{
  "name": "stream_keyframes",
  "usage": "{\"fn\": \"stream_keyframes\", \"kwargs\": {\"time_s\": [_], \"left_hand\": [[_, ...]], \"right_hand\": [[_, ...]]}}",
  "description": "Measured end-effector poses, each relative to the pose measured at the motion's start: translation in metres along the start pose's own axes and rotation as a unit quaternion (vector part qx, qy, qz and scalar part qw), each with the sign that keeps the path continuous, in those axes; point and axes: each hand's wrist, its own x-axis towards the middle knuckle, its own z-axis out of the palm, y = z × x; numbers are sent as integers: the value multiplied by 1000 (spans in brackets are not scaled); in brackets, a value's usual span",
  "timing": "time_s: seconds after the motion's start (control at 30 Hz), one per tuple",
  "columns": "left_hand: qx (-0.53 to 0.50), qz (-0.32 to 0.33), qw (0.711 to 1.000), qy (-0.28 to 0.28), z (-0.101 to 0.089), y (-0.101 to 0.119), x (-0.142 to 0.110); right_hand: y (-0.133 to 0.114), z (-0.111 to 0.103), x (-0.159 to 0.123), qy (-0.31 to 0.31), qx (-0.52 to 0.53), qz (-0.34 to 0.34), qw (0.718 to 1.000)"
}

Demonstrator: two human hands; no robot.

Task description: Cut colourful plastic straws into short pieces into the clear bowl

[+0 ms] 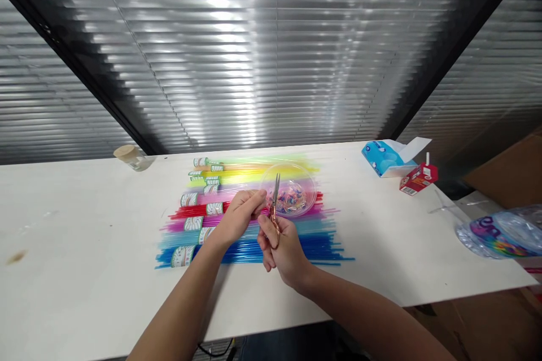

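- Scissors [275, 203]: one pair, raised above the coloured rods, near the bowl, the two blades pointing away from the person and close together.
- Right hand [283, 243]: one, grasping the scissors by their coppery handles.
- Left hand [242, 212]: one, just beside the blades, thumb and fingertips drawn together; I cannot tell whether anything is pinched between them.
- Bowl [315, 194]: one, clear and round, among the rods, containing many small multicoloured bits, too tiny to count.
- Coloured rods [292, 249]: too many to count, laid side by side in bands from blue through red to yellow and pale green; about ten paper labels show at their left ends.
- Table [84, 248]: one, white, bearing one blue box [381, 159], one red carton [417, 179] just beside it and one tan-lidded jar [135, 159] at the far left.
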Motion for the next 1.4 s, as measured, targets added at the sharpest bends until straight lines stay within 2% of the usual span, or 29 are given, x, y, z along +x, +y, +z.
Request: {"fn": "stream_keyframes", "kwargs": {"time_s": [0.1,0.17,0.47,0.63,0.83,1.07,1.2,1.3,1.4], "left_hand": [[-29,-21,996,-78,-1,6,-4],[-41,-32,993,-108,-1,7,-6],[-27,-26,987,-158,-3,4,-6],[-53,-27,986,-153,-4,-3,-6],[-129,-17,986,-103,-9,-6,-3],[-177,-18,980,-92,-12,-7,-2],[-179,-19,981,-73,-9,-5,-1],[-200,24,979,0,-5,-5,0],[-204,89,969,103,0,-10,1]], "right_hand": [[-4,-1,-3,4,-9,-50,999],[-5,-2,-4,8,-21,-70,997],[-3,-5,-1,18,-78,-107,991],[-5,-7,-1,2,-86,-132,988],[-9,-5,-3,6,-59,-119,991],[-15,-5,-3,7,-35,-115,993],[-15,-5,-1,37,18,-126,991],[-13,-6,-1,37,51,-110,992],[-9,-7,-1,-10,33,-74,997]]}}
